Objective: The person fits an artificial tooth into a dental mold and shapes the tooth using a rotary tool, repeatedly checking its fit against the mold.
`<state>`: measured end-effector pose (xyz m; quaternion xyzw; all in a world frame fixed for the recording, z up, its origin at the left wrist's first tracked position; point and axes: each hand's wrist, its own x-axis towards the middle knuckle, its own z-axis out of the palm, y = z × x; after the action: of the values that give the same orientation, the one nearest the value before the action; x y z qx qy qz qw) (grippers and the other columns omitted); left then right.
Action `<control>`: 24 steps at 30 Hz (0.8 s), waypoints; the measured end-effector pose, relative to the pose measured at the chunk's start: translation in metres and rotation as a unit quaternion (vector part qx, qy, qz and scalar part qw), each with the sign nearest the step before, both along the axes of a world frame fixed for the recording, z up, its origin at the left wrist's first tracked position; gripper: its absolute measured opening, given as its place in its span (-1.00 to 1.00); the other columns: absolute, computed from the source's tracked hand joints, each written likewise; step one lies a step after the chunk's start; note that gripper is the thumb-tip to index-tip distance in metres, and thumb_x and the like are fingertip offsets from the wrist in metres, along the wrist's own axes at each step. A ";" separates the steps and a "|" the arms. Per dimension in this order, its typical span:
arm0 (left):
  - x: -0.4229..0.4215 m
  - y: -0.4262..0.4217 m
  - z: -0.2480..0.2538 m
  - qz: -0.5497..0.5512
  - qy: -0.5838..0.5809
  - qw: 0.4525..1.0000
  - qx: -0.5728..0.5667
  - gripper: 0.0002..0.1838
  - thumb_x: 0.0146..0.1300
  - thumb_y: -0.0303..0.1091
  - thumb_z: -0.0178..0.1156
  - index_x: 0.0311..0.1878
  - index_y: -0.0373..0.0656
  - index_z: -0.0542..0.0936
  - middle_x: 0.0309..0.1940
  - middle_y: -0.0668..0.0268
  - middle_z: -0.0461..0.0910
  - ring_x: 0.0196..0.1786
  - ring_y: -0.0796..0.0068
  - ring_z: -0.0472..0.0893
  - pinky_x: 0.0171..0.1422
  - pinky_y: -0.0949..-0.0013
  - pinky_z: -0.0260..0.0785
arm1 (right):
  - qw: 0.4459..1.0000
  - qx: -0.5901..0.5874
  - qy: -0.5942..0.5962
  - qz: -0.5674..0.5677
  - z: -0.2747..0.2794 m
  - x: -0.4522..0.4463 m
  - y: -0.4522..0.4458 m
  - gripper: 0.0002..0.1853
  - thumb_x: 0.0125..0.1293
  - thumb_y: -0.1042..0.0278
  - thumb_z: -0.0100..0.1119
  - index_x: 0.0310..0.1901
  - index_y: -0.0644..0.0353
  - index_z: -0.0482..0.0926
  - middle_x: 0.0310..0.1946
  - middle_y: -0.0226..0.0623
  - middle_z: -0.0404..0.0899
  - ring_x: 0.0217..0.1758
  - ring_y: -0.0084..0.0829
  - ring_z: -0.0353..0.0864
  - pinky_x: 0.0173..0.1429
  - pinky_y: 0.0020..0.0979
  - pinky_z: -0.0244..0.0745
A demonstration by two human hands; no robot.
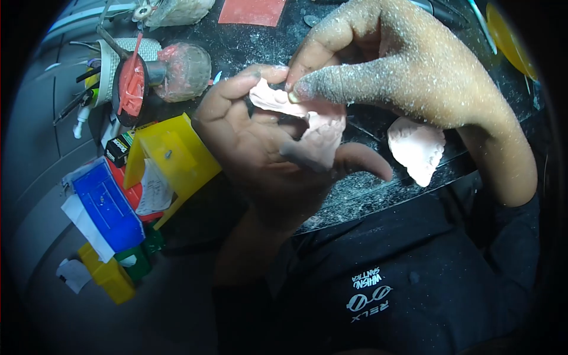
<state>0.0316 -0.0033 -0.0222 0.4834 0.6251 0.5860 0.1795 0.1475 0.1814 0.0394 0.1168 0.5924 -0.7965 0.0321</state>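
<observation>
A pale pink, curved plaster-like piece [325, 133] with an uneven edge lies across the upturned palm and fingers of my left hand [254, 136], which holds it. From the upper right, my right hand [378, 68], coated in white dust, pinches the upper edge of this piece between thumb and forefinger. A second pale pink piece [416, 148], brightly lit, rests on the dark dusty table [349, 204] below my right wrist and apart from both hands.
Upper left are a burner-like metal tool [155, 73], a cloudy glass jar [186, 71], a dish with red material [131, 86] and a white tool holder [109, 68]. Yellow [177, 148] and blue bins [109, 201] stand left. A red sheet [251, 10] lies at the top, a yellow bowl [510, 41] upper right.
</observation>
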 end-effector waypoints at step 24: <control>0.009 -0.007 -0.010 0.054 -0.084 0.995 0.027 -0.28 0.29 -0.20 0.48 0.33 -0.26 0.29 0.04 -0.32 0.56 0.01 -0.08 0.75 0.06 0.03 0.76 | 0.942 0.153 -0.297 0.027 0.043 -0.024 -0.014 -0.70 0.49 0.19 0.21 -0.28 0.23 0.78 -0.56 -0.53 0.61 -0.54 -0.72 0.45 -0.43 -0.53 0.33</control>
<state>0.0410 -0.0099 -0.0325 0.4027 0.6167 0.6501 0.1866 0.1231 0.1672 0.0819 0.3355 0.6738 -0.6240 0.2100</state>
